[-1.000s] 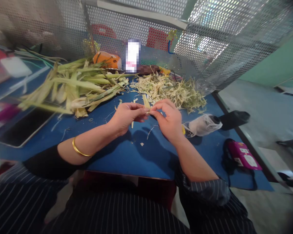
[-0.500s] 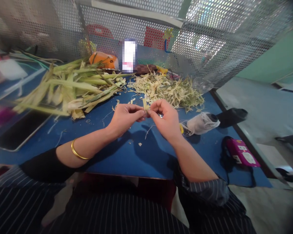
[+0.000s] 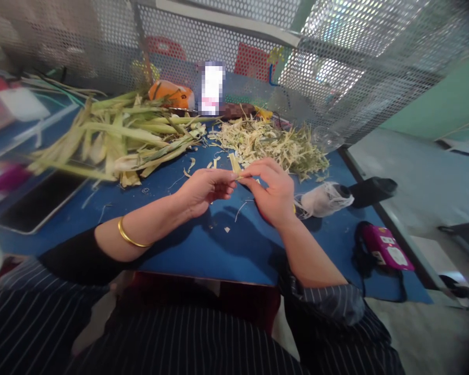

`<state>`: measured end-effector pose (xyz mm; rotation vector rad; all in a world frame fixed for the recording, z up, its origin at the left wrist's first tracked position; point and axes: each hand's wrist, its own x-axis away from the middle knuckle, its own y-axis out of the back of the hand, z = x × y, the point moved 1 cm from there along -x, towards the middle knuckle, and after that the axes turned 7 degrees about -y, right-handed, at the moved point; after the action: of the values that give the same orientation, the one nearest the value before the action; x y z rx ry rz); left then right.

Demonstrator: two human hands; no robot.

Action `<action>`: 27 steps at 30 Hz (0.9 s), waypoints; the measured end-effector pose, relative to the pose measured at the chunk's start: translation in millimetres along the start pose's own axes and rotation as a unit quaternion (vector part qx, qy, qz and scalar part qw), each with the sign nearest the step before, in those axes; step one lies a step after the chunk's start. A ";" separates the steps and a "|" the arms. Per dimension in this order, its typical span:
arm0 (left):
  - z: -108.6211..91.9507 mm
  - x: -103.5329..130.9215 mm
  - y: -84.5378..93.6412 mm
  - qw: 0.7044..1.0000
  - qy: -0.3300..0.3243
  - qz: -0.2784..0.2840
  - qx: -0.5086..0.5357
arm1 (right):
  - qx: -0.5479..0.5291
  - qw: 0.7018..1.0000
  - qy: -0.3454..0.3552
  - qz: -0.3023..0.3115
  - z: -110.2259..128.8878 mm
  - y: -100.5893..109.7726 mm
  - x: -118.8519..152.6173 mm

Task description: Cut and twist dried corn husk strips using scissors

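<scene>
A short pale yellow-green strip of husk (image 3: pixel 235 163) stands up between my fingertips over the blue table (image 3: pixel 219 260). My left hand (image 3: pixel 205 191) pinches its lower end between thumb and fingers. From the right, my right hand (image 3: pixel 271 190) grips the same piece, its fingertips touching those of my left hand. Just behind my hands lies a heap of shredded husk pieces (image 3: pixel 266 140). Long green and yellow husk leaves (image 3: pixel 128 135) are piled at the back left.
A white thread spool (image 3: pixel 322 199) and a black spool (image 3: pixel 375 191) are on the right, with a magenta box (image 3: pixel 389 247) nearer. At left lies a dark flat panel (image 3: pixel 42 203). An orange packet (image 3: pixel 172 95) and a lit screen (image 3: pixel 212 86) stand before the perforated metal partition (image 3: pixel 226 26).
My right hand's fingers have stretched further over the husk strip, and the strip leans more to the left. The view has shifted slightly.
</scene>
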<state>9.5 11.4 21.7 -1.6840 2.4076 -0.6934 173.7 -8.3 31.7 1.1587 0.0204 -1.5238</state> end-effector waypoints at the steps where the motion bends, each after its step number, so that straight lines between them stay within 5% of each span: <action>1: 0.2 0.4 -0.1 1.000 -0.002 0.002 -0.003 | 0.003 1.000 0.002 -0.002 -0.6 -0.7 0.5; 12: 1.3 1.9 -2.0 0.987 -0.127 -0.047 -0.091 | 0.037 0.999 -0.011 0.020 2.5 0.3 -0.6; 20: 7.8 0.7 -2.0 0.935 -0.258 -0.068 -0.233 | -0.049 0.986 -0.157 0.036 4.7 -4.3 3.4; 27: 7.4 3.1 -0.4 0.934 -0.253 -0.023 -0.250 | -0.108 0.971 -0.213 0.021 1.2 -5.9 3.4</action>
<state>11.4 6.3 15.8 -1.7948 2.2653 0.3631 169.0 -9.5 26.8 0.6415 -0.1238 -1.6585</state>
